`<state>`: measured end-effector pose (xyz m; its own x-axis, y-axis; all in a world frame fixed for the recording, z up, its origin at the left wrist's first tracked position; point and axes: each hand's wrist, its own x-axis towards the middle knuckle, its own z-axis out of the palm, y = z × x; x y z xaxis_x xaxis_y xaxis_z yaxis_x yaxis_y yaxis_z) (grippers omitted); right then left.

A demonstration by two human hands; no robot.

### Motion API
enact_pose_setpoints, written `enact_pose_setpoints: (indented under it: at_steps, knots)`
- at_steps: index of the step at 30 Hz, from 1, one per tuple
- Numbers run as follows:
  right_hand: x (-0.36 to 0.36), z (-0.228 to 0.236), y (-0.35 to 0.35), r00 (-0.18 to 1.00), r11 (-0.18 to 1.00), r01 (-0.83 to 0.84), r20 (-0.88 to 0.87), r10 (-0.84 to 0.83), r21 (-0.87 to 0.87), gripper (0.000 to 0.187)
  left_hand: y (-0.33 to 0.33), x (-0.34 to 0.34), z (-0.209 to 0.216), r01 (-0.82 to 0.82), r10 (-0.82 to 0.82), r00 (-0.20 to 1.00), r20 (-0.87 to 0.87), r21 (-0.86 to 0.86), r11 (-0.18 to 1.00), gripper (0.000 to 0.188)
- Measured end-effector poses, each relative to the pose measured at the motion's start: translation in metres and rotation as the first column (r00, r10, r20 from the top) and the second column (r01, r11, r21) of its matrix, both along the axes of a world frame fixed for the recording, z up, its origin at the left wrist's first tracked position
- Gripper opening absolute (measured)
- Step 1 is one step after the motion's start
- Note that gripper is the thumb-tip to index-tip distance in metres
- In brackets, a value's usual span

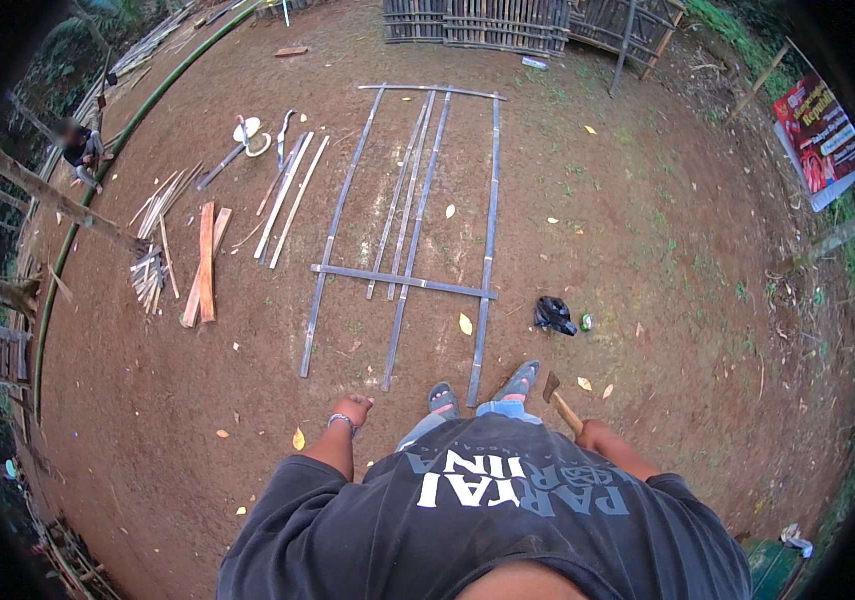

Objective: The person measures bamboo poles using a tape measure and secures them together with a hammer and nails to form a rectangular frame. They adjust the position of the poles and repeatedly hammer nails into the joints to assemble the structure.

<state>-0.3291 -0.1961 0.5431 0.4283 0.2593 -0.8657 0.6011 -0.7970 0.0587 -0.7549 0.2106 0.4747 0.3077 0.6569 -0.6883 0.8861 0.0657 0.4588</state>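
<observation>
My right hand [597, 437] is closed around the wooden handle of a hatchet [565, 411], whose dark metal head points up and away from me. My left hand [352, 408], a bracelet at its wrist, hangs beside my body with fingers curled and nothing visible in it. On the ground ahead of my feet lies a frame of long bamboo strips [492, 200]. A crosspiece [407, 281] spans it near my end, and a thin strip [432, 90] crosses its far end. Loose strips [397, 205] lie lengthwise inside the frame.
Left of the frame lie reddish boards [207, 262], pale wooden strips [287, 195] and a pile of sticks [152, 270]. A black plastic bag [554, 315] and green can [586, 322] are right of it. Far left, a person [84, 150] sits near a long green bamboo pole [137, 118].
</observation>
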Motion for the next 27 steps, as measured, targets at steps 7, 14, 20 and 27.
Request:
enact_pose_setpoints:
  at_steps: [7, 14, 20, 27]
  knots:
    - [-0.005, 0.006, 0.003, 0.998, 0.997, 0.061, -0.018, -0.062, -0.037, 0.04, -0.003, -0.002, 0.0, -0.001, 0.0, 1.0, 0.007, 0.042, 0.999, 0.037]
    - [-0.004, -0.001, -0.003, 0.999, 0.996, 0.043, -0.027, -0.045, -0.076, 0.042, -0.001, 0.006, 0.001, 0.028, -0.028, 0.999, -0.022, 0.0, 1.0, 0.044]
    - [-0.005, -0.006, -0.01, 0.996, 0.997, 0.062, -0.053, -0.065, -0.056, 0.042, 0.002, 0.004, -0.003, 0.08, -0.079, 0.997, -0.023, 0.04, 0.996, 0.039]
    - [-0.007, 0.003, -0.012, 0.986, 0.989, 0.149, -0.074, -0.15, -0.015, 0.04, 0.005, 0.006, -0.004, 0.096, -0.096, 0.995, 0.011, 0.029, 0.995, 0.039]
